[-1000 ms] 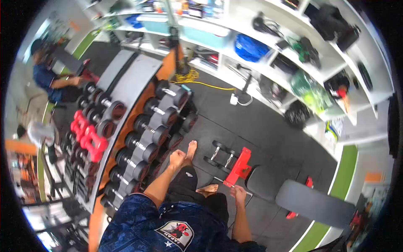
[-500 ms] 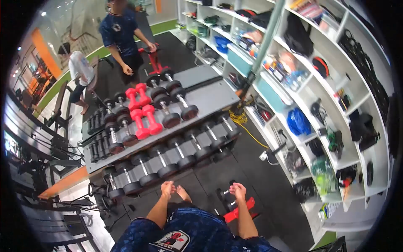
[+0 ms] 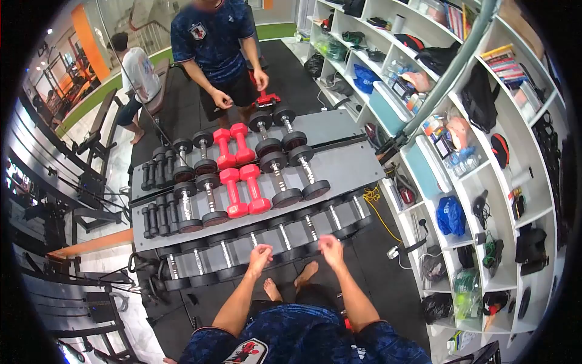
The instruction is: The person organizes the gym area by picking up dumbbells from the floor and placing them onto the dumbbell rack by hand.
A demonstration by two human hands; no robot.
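Note:
My left hand (image 3: 260, 259) hovers in front of the lower row of the dumbbell rack, its fingers curled in and nothing seen in them. To its right, my right hand (image 3: 331, 250) is likewise curled and appears to hold nothing, overlapping the rack's front edge in view. Nearest to both hands are the large black dumbbells (image 3: 282, 235) with metal handles on the lower tier. On the grey upper shelf (image 3: 339, 173) lie two red dumbbells (image 3: 233, 194), with black ones on either side.
Behind the rack a mirror reflects the dumbbells and a person in a dark blue shirt (image 3: 215, 36). Another person in a white shirt (image 3: 140, 73) sits farther back. White shelving (image 3: 418, 233) with bags and shoes curves along the right. A yellow cord (image 3: 385, 225) lies beside the rack.
My view has turned and come closer to the rack. Both hands are higher in view, and the right has left the spot over the floor dumbbell and red stand, now mostly hidden.

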